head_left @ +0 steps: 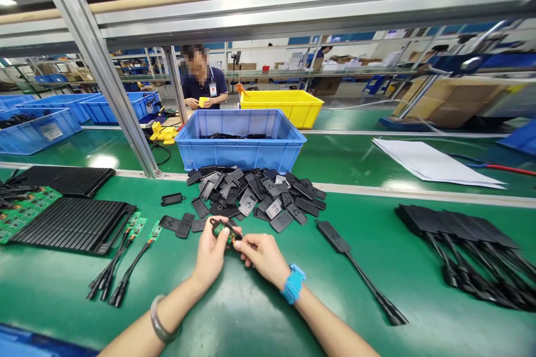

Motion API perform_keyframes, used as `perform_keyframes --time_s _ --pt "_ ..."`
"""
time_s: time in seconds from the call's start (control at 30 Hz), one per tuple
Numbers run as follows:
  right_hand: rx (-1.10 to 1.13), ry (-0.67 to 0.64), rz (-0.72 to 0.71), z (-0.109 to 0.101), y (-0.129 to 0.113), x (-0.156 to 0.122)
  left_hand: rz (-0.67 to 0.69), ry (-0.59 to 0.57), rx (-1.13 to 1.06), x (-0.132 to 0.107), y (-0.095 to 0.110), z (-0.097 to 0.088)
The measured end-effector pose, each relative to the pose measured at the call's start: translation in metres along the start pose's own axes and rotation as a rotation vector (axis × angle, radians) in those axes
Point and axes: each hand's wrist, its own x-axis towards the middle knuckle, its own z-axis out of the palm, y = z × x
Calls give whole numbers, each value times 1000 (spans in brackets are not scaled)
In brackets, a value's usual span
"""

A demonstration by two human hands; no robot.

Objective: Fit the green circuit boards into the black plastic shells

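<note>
Above the smooth green bench (251, 312), the left hand (211, 254) and right hand (262, 254) pinch together one small black plastic shell (224, 230) (green circuit board inside), near the heap of flat black plastic covers (255, 198).

No legible text anywhere; perhaps print on the white label (51, 131) of a blue bin (25, 136), too blurred.

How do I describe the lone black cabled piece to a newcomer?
Find the blue bin, then the pile of black shells before it. Right of that pile lies one black housing, alone; unlike the shells, it trails a long cable.
</note>
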Motion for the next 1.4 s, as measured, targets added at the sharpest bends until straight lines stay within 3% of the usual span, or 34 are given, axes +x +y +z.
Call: perform_keyframes --time_s 0.1,0.17,0.3,0.43,0.6,0.77,0.9,1.1,1.3,1.4 --pt "-244 16 -172 -18 -1 -1 -172 5 -110 9 1 -6" --pt "-492 169 -207 -35 4 0 -263 47 -153 15 2 -10" --pt "-903 502 58 -65 26 6 -312 90 -146 18 2 -12" --pt "-985 478 135 -73 42 12 -298 5 -114 13 2 -10" --pt "-762 441 104 -76 39 11 -241 -125 -49 11 3 -10" --pt "-135 341 -141 -71 12 3 -301 -162 2 8 0 -6" --pt "217 176 -160 -50 -1 -1 -336 -222 -41 4 -4 -1" --pt "297 148 -109 -31 8 2 -367 -343 -2 1 -9 -1" --pt "346 194 -62 -28 12 5 -329 -361 45 -1 -11 1" --pt "464 144 -20 -26 9 5 -297 -377 100 -2 -10 2"
